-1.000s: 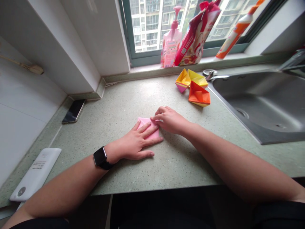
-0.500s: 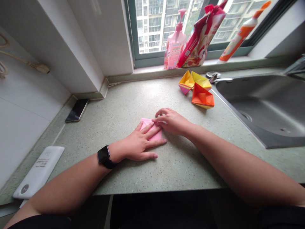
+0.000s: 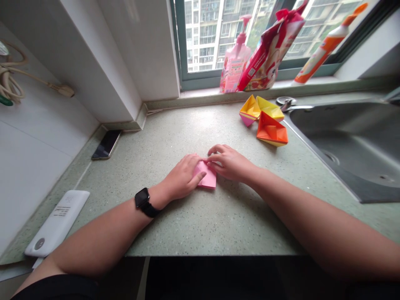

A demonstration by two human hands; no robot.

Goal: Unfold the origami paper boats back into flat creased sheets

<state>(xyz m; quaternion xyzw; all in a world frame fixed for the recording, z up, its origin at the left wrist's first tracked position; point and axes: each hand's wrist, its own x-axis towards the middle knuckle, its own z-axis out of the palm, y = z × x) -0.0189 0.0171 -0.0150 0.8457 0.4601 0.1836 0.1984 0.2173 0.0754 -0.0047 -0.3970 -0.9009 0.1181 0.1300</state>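
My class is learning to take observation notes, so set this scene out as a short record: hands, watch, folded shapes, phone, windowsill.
Left hand: on the pink paper
Right hand: at the paper's far edge
Watch: on the left wrist
Folded shapes: orange and yellow, left of the sink
Phone: on the counter, left of both hands
Windowsill: pump bottle, red bag, orange-and-white bottle

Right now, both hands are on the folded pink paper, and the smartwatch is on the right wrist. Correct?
Not quite: the head view shows the smartwatch on the left wrist. The left hand and right hand are indeed on the folded pink paper.
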